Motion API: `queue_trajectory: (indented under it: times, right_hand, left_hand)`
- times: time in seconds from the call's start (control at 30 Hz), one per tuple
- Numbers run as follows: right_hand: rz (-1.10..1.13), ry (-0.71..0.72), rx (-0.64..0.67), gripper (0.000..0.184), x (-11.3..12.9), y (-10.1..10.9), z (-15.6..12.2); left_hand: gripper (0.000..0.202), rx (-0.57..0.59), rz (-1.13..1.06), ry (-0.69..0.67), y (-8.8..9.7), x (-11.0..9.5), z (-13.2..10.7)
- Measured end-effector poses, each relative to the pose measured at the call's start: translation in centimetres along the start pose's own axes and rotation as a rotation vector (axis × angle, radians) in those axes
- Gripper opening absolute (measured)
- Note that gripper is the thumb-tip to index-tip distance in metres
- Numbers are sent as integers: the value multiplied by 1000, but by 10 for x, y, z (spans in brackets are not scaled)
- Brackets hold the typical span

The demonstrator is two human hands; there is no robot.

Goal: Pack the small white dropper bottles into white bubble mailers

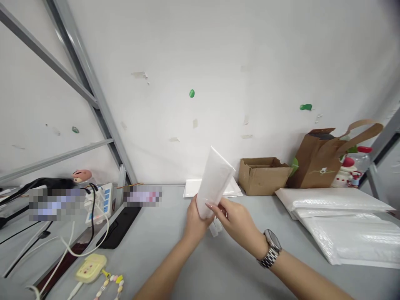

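Note:
A white padded envelope (215, 179) stands tilted above the middle of the desk, its upper end leaning a little to the right. My left hand (195, 218) is wrapped round its lower left part. From the right, my right hand (239, 221) closes on the lower right edge, with fingertips pressed to the front face. Below the hands, some small clear strips (215, 227) show on the desk, partly hidden. Behind the held envelope lie flat white envelopes (192, 187) near the wall.
On the right lies a pile of white bubble mailers (353, 229). Behind are a cardboard box (264, 177) and a brown paper bag (315, 160). At left are a black phone (120, 227), a power strip (104, 204), cables and a yellow earphone case (91, 268).

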State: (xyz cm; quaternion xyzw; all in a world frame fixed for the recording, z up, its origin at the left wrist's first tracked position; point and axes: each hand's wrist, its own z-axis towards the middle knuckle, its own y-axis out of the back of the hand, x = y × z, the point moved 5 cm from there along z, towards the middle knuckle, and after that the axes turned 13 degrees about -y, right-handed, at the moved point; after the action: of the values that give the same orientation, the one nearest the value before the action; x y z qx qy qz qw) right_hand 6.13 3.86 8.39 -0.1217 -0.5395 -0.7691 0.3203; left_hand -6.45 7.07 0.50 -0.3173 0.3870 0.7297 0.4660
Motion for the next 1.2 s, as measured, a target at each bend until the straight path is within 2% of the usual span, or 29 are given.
queue_trajectory:
  times: [0.07, 0.17, 0.37, 0.5, 0.67, 0.87, 1.0, 1.07, 1.1, 1.2]
  right_hand:
    - [27, -27, -7, 39, 1, 1, 6]
    - [87, -79, -31, 41, -3, 5, 12]
    - [71, -156, 8, 46, -18, 6, 15]
    - [49, -167, 50, 47, -24, 1, 14]
    - [38, -174, 61, 48, -30, -6, 15]
    - [-13, -182, 76, 48, -42, -19, 17]
    - [21, -184, 87, 45, -46, -26, 14]
    - [120, -214, 109, 37, -45, -26, 13]
    - [208, -232, 123, 35, -43, -25, 13]
    - [551, -285, 178, 55, -34, -20, 14]
  left_hand:
    - [49, -41, -19, 76, 8, 10, 6]
    - [41, -142, -131, 102, 18, 17, 14]
    - [47, -153, -292, 56, 19, 12, 21]
    - [54, -147, -270, 16, 20, 12, 20]
    - [57, -155, -253, -58, 31, 7, 24]
    - [46, -273, -305, 94, 44, 16, 31]
    - [43, -259, -274, 105, 43, 24, 32]
    - [43, -247, -245, 104, 42, 26, 30]
    - [45, -239, -181, 77, 41, 25, 29]
    - [53, -122, 216, -150, 36, 15, 24]
